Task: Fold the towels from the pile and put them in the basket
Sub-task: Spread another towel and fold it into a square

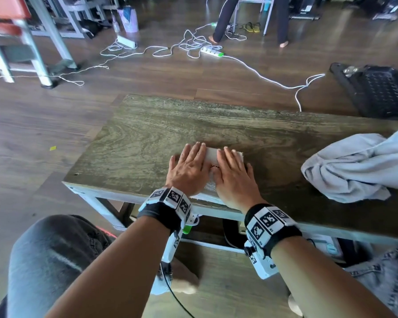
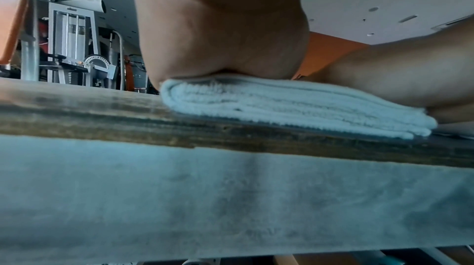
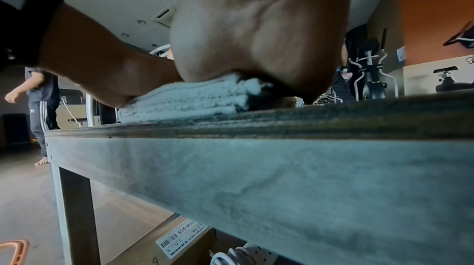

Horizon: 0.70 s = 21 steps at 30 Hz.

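A small white towel (image 1: pixel 211 155), folded into several layers, lies near the front edge of the wooden table (image 1: pixel 147 134). My left hand (image 1: pixel 189 166) and right hand (image 1: pixel 233 173) lie flat on it side by side, fingers straight, pressing it down. In the left wrist view the folded towel (image 2: pixel 282 105) shows as a stack under my left palm (image 2: pixel 220 36). The right wrist view shows the towel (image 3: pixel 184 103) under my right palm (image 3: pixel 256 36). A crumpled pale towel pile (image 1: pixel 359 166) sits at the table's right side. No basket is in view.
A black perforated crate (image 1: pixel 377 90) stands on the floor beyond the table's far right corner. White cables and a power strip (image 1: pixel 211 51) lie on the floor behind. A person's legs (image 1: pixel 225 17) stand at the back. Cardboard boxes (image 3: pixel 179 237) sit under the table.
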### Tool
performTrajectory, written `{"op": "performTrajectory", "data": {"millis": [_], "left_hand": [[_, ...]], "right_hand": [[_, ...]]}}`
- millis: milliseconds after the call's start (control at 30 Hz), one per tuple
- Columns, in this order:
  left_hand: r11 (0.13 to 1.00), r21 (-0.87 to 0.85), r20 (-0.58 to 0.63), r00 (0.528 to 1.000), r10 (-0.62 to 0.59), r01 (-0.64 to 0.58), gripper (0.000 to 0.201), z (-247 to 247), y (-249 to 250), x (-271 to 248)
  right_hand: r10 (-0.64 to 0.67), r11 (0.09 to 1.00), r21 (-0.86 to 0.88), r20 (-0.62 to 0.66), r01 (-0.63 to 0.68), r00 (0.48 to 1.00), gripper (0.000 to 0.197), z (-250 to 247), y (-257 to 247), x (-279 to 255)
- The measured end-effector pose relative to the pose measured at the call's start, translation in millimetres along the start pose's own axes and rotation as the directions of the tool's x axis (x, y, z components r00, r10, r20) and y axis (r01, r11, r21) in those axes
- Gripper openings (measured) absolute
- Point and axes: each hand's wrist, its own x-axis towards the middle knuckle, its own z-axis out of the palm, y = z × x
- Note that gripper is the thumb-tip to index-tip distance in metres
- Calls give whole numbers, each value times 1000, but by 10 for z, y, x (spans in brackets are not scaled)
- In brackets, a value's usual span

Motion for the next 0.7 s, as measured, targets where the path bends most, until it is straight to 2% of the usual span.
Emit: {"op": "performTrajectory", "data": {"millis": [567, 700], "left_hand": [[956, -132, -15, 963, -267, 263, 60, -30, -154, 51], [956, -116, -45, 960, -276, 269, 62, -14, -173, 47]], "right_hand": [[42, 999, 3, 26, -42, 999, 61, -28, 47, -59], [37, 999, 7, 9, -37, 999, 61, -15, 57, -59]]}}
